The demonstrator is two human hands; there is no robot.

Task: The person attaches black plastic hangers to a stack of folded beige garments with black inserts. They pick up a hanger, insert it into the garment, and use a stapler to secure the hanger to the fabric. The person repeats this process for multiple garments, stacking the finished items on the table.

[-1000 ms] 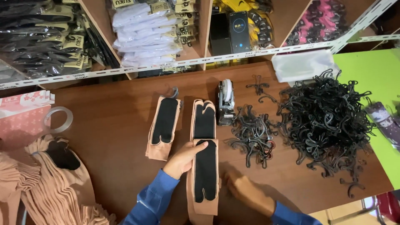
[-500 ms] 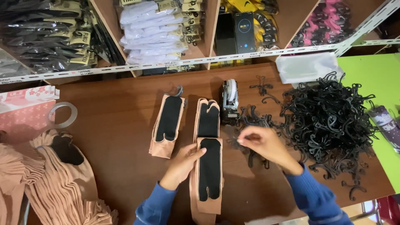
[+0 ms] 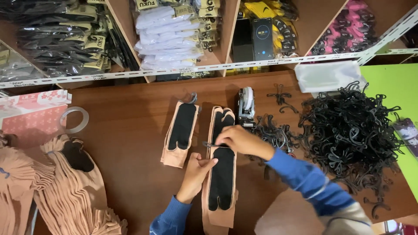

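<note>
Right hand (image 3: 237, 140) is over the top edge of the near sock, fingers pinched shut on a small black plastic hanger hook (image 3: 208, 144) whose tip pokes out to the left of the fingertips. Left hand (image 3: 198, 167) is down on the left edge of that same tan split-toe sock with a black sole (image 3: 221, 178), thumb and fingers closed on the fabric at the cuff end, holding it flat on the brown wooden table (image 3: 126, 130). The sock lies lengthwise toward the person, and its upper end overlaps a second sock of the same kind (image 3: 223, 118) that points its split toe at the shelves.

Just left of that, a finished-looking pair (image 3: 181, 132) lies apart with a grey hook showing at its top end, so at least one pair seems already fitted. The pair in hand looks mid-step: hook at the cuff, not yet seated as far as I can see.

Plenty appears left. A fanned stack of tan socks (image 3: 65, 191) waits at the left edge, and a big heap of black hooks (image 3: 348, 135) sits at the right, with a smaller scatter (image 3: 272, 130) beside the tagging tool (image 3: 246, 104) standing just beyond the socks. A ring of clear tape (image 3: 74, 119) lies near the stack.
</note>
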